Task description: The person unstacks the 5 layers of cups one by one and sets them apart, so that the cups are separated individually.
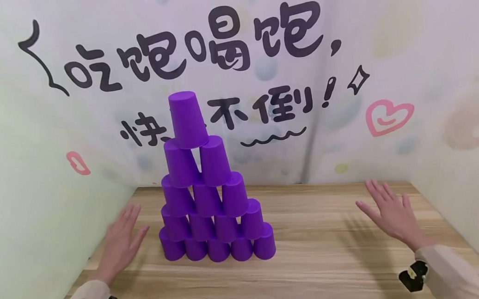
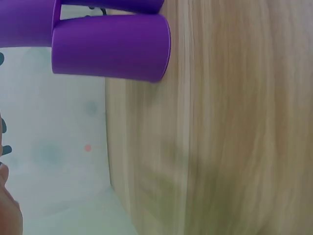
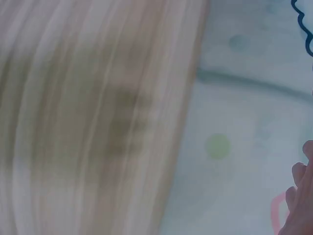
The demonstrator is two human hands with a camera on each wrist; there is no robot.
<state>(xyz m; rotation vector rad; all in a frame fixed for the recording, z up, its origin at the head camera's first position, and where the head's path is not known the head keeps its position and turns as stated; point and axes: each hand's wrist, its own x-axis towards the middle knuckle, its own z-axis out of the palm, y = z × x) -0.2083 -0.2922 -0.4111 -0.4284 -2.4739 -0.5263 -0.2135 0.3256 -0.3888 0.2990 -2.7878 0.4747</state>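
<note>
A pyramid of upside-down purple cups stands on the wooden table, narrowing row by row to one top cup. To its left hovers my left hand, fingers extended and thumb apart, holding nothing. Well to the right of the cups, my right hand is spread above the table with nothing in it. The left wrist view has a bottom-row cup close up and part of the left hand at the edge. Only some fingers of the right hand enter the right wrist view.
The wood-grain table meets a pale printed backdrop with large black lettering behind the cups. Similar pale panels rise at both sides. A small black device sits at each wrist, beside the light sleeves.
</note>
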